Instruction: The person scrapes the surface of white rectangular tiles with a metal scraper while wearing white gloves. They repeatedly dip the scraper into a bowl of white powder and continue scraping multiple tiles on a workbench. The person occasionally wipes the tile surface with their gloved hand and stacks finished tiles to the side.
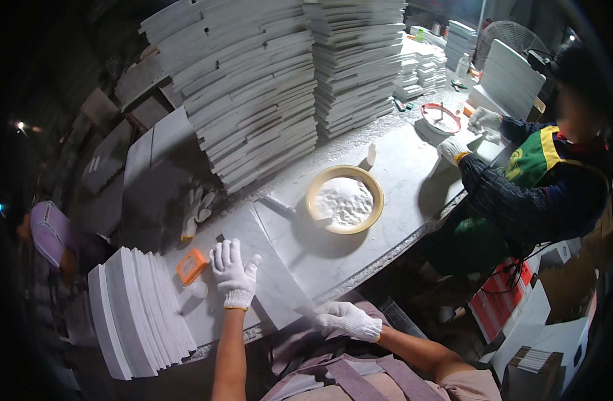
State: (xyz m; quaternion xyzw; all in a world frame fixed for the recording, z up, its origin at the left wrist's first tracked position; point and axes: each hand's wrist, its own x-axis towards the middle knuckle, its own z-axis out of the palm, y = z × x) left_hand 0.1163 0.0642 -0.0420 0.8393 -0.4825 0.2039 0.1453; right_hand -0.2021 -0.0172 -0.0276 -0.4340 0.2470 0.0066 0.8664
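My left hand (234, 273), in a white knit glove, lies with fingers stretched out on a flat grey-white stone slab (269, 271) at the table's front. My right hand (348, 319), also gloved, is held near my lap, its fingers closed round a thin flat blade (305, 310) like a scraper; its handle is hidden in the glove. Beside my left hand sit an orange block-shaped thing (192, 266) and a small white rounded object (198, 289). A yellowish bowl (380, 202) of white powder or paste stands ahead and to the right.
Tall stacks of slabs (253, 87) rise at the back. Upright slabs (136, 311) lean at left. Spare gloves (196, 214) lie on the table (393, 214). At right a co-worker with gloved hands (455, 150) works near a red-rimmed bowl (423, 115). Another person (55, 237) is far left.
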